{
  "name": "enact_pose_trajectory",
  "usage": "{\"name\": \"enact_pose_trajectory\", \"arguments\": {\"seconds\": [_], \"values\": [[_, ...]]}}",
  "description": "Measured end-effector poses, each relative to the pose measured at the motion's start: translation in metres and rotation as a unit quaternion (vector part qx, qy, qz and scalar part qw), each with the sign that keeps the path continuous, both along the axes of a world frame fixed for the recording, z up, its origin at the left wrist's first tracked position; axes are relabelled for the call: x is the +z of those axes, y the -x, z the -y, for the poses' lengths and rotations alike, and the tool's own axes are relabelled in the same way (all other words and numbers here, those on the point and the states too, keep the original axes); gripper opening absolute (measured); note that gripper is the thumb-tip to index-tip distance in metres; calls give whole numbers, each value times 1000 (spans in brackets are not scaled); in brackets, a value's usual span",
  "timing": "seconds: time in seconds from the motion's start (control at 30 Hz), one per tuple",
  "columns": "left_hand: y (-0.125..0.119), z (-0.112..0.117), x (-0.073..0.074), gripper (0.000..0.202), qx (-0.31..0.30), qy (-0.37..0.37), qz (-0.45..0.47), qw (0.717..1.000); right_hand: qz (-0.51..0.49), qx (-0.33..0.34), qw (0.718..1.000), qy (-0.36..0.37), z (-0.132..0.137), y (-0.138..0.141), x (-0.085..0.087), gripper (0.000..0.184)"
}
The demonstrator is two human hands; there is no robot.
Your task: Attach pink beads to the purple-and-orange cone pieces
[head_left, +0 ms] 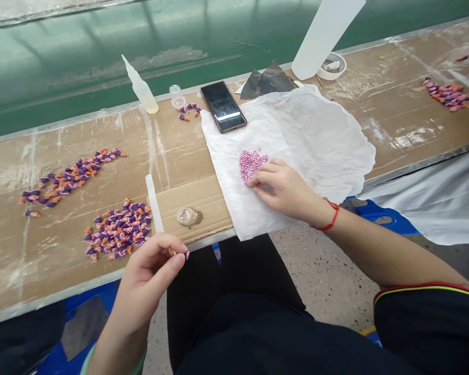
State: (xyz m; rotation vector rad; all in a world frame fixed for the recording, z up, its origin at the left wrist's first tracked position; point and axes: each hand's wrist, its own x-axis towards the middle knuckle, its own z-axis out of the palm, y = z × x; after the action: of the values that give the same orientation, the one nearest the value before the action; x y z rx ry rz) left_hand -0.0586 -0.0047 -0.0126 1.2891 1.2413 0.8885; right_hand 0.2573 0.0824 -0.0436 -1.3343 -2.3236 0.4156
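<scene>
- Purple, pink and orange show on the small fabric-like piece pinched between thumb and forefinger of the left hand, just off the near edge of the desk.
- The right hand has its thumb and fingertips drawn close together at the near edge of a heap of pink-and-white beads; I cannot tell whether a bead is between them.
- The beads lie loose on a creased white sheet, with plenty left in the heap.
- Just beyond the left hand sits a dense pile of similar pieces; a longer, looser pile lies farther back and left. Judging progress, one piece is in hand and not yet set down; which pile is finished, if either, I cannot tell.
- Between the hands, a clear domed dish rests on corrugated cardboard, beside a white strip.
- Toward the back stand a nozzle bottle and a little clear container, near a curved row of a few more pieces.
- A smartphone overlaps the sheet's corner; a tape roll lies farther right.
</scene>
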Motion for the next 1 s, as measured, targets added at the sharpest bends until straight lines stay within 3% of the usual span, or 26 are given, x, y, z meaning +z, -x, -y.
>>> {"name": "enact_pose_trajectory", "arguments": {"seconds": [0.23, 0.43, 0.6, 1.0], "values": [[-3, 6, -13, 22, 9, 29, 17, 999, 15, 14, 1000, -3, 1, 1, 2, 21], [-8, 10, -13, 27, 42, 60, 30, 997, 11, -4, 1000, -5, 3, -5, 8, 18], [-10, 11, -16, 29, 13, 77, 61, 995, 12, 21, 1000, -1, 2, -5, 6, 15], [-14, 12, -17, 34, 16, 91, 80, 993, 35, 43, 998, 1, 2, -8, 14, 11]]}}
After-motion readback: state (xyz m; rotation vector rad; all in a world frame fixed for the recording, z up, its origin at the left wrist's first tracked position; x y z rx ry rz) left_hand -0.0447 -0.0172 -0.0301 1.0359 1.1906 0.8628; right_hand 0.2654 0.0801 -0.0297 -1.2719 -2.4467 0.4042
